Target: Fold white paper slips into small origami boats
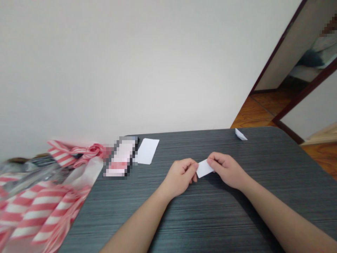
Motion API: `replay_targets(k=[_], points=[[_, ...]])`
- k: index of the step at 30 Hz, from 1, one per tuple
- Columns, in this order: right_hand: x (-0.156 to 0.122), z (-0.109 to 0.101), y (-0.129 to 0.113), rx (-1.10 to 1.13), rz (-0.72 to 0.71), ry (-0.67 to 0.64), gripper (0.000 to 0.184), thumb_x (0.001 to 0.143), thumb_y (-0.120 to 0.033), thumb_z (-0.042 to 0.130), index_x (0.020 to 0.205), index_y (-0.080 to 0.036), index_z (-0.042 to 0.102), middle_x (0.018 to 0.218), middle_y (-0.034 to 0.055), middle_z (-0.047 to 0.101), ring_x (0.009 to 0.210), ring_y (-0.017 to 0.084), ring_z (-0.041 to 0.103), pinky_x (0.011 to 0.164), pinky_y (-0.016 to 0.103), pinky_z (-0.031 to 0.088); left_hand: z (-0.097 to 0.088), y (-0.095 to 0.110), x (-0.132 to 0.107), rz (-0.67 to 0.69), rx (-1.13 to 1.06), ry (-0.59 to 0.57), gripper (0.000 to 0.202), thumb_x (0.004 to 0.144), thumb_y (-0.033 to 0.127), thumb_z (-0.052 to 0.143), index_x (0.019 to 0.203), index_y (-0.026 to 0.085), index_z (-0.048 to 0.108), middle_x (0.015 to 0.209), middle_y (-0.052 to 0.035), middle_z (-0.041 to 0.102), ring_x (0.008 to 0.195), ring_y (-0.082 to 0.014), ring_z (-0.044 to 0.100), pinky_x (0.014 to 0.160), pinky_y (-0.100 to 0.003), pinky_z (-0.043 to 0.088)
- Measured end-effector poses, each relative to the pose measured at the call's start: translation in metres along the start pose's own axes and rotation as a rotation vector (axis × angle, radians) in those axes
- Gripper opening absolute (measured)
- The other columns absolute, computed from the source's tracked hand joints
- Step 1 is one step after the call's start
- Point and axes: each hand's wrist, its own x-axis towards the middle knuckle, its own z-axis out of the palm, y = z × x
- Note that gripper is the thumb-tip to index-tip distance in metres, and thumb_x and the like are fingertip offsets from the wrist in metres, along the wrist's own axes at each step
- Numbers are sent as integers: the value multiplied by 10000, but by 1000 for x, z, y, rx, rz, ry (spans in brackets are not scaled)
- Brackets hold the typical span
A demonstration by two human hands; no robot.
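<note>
Nearest my camera: two bare forearms, the left forearm (134, 226) and the right forearm (285, 221), reaching in from the near edge and converging over a dark, streaked table (189, 221).

Left hand (180, 177): thumb and fingers closed on the left end of a white slip (204, 169). Right hand (226, 170): thumb on top, gripping the slip's right end. No gap for me to report at either set of fingertips; the underside of each grip is hidden from me.

White slip: one, held between the two hands near the middle of the table, its face tilted toward me. Gripping it at both ends probably keeps so light a piece taut and under control.

White paper (149, 151): flat, far left, within an arm's reach, I judge. Whether one sheet or several, I cannot tell.

Dark-edged rectangular item (122, 154): just left of the paper, its face obscured; perhaps set aside there to leave working room.

Folded white piece (240, 134): far right, by the table's far edge, partly raised, as creased paper tends to stand; apart from the other paper.

Red-and-white striped cloth (42, 211): heaped beyond the table's left edge, with clear plastic (39, 177) among it.
</note>
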Motion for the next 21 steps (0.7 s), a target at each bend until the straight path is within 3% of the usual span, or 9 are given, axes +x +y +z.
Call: replay_targets(k=[9, 15, 21], points=[[1, 0, 0, 8, 58, -36, 291, 957, -298, 466, 691, -190, 516, 615, -31, 505, 598, 135, 481, 571, 253, 352, -1, 3, 0, 7, -26, -18, 390, 967, 402, 444, 719, 156, 617, 550, 14, 589, 490, -97, 504, 520, -203, 389], [1, 0, 6, 71, 96, -28, 298, 968, -340, 448, 725, -191, 534, 607, -33, 508, 580, 135, 483, 552, 248, 356, 0, -1, 0, 50, -90, -5, 341, 968, 324, 433, 1170, 150, 645, 544, 43, 536, 509, -110, 505, 555, -220, 418], [0, 1, 9, 105, 125, 10, 319, 974, -366, 441, 720, -193, 527, 589, -36, 500, 557, 134, 475, 536, 246, 350, 0, -3, 0, 52, -110, -39, 391, 934, 276, 487, 1276, 148, 626, 577, 34, 550, 534, -108, 508, 570, -222, 424]])
